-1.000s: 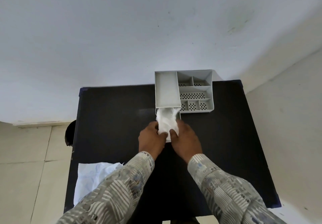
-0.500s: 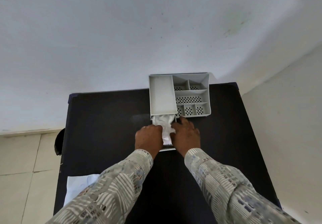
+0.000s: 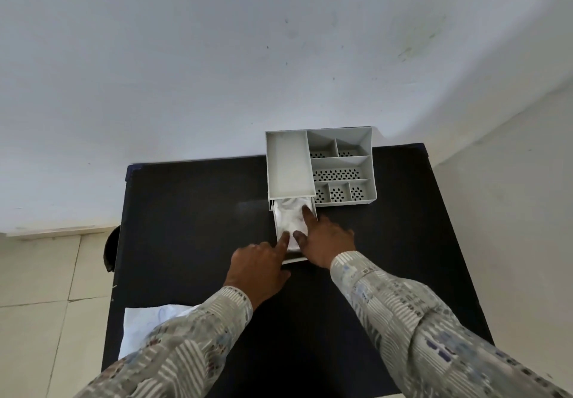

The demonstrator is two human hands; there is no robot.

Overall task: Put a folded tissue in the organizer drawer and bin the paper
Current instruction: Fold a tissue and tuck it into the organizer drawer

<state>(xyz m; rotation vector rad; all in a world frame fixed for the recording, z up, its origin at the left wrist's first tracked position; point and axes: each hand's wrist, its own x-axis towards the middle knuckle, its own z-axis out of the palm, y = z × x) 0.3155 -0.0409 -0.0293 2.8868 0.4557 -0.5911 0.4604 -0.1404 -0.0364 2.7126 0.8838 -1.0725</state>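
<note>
You had the black rectangular surface (image 3: 192,227) before you, with the grey plastic compartmented organizer (image 3: 341,174) standing at its twelve o'clock edge against the pale wall. From the organizer's left section the shallow grey drawer (image 3: 294,259) stood pulled out toward you, and the white folded tissue (image 3: 290,219) lay inside it, crumpled rather than flat.

Your right hand (image 3: 325,242) lay over the drawer's three o'clock wall, its fingers (image 3: 307,213) spread and pressing down on the tissue, gripping nothing. Your left hand (image 3: 257,269) sat at the drawer's seven o'clock corner, forefinger extended onto the tissue's near end, the other fingers loosely curled and holding nothing.

To do this step well, you needed, I judge, to flatten the tissue below the drawer's rim all along its length, the far end especially, since any raised fold would likely catch under the organizer's body when the drawer slid shut. Clearing both hands off the walls first would keep the push straight.

The white crumpled sheet of paper (image 3: 145,326) lay well apart at the surface's seven o'clock corner, partly hidden by your patterned left sleeve (image 3: 186,345). A dark round object (image 3: 111,252) showed past the nine o'clock edge; whether it was the bin, I cannot tell. Nothing lay between your hands and the paper.
</note>
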